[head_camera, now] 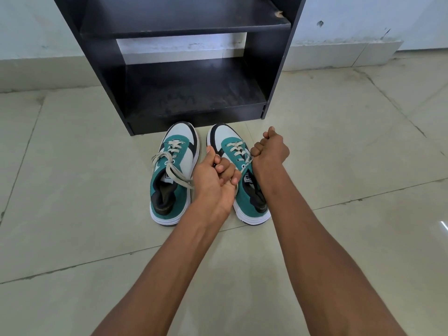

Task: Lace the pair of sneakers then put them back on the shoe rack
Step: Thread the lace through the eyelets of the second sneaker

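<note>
Surroundings: we see a black shoe rack [271,69] with 2 bare shelves standing on a pale tiled floor [339,166], against a white wall [29,27].
Sneakers: 2 teal-and-white shoes sit side by side on the floor, toes just before the rack's base; the left sneaker [173,175] shows a tied bow.
Obstruction: our forearms cross over the right sneaker [242,170], hiding part of its collar.
Left hand [215,175]: fist curled round a lace end [236,187] (thumb raised).
Right hand [270,147]: fist closed on the other lace end [248,162], which runs taut from the top eyelets.
</note>
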